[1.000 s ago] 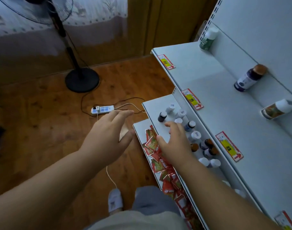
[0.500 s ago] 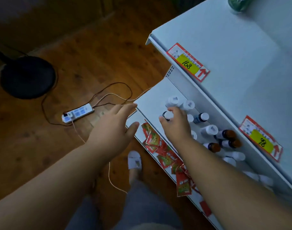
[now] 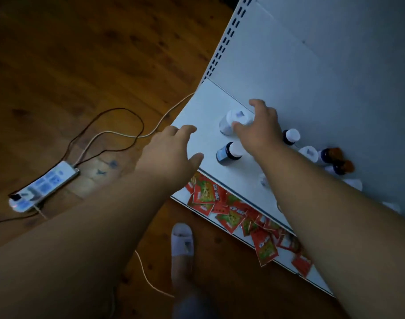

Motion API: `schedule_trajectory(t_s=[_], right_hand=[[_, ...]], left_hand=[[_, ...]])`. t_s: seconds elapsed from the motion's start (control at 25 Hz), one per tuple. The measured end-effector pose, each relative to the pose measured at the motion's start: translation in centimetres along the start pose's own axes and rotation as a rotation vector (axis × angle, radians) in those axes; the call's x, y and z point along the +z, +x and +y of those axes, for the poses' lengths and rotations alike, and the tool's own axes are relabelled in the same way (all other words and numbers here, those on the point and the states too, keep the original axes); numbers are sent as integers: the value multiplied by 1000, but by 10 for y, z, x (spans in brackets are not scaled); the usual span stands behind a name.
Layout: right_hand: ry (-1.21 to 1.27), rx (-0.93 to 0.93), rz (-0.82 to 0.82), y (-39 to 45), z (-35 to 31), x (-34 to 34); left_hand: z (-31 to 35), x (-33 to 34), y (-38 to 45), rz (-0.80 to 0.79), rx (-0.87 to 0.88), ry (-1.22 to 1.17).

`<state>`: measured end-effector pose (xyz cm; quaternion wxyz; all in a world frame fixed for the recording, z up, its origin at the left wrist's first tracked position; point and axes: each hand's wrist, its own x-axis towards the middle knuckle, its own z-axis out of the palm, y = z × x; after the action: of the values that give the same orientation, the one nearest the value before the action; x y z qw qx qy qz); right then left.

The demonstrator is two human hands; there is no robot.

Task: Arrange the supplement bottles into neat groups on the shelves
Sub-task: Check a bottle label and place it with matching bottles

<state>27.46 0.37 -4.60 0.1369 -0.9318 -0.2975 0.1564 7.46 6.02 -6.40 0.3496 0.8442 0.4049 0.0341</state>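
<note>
Right hand (image 3: 260, 127) curled round white-capped bottle (image 3: 233, 120) on white shelf (image 3: 203, 116), near its back left corner, thumb and fingers on the cap. Left hand (image 3: 171, 155) spread, fingers relaxed, hovering at shelf's left edge, holding nothing. Dark bottle with white cap (image 3: 229, 153) upright just in front of the gripped one. More bottles (image 3: 312, 153) clustered further right along shelf back. Red sachets (image 3: 231, 210) scattered on lower shelf. Power strip (image 3: 44, 186) on wooden floor.
</note>
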Motion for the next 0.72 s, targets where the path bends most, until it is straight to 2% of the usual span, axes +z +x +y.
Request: schedule_trajectory(t_s=[0.24,0.48,0.6,0.72], right_hand=[[-120,-46,-65,32,21,40],[-66,-127,73,56,27,58],[65,-126,108,42,8,44],[415,-69,27,-18,-15,9]], left_hand=[[-6,52,19,35,50,-56],[-8,68,43,27,56,-50],[-9,53,46,60,60,-46],[-5,13,17,98,10,-101]])
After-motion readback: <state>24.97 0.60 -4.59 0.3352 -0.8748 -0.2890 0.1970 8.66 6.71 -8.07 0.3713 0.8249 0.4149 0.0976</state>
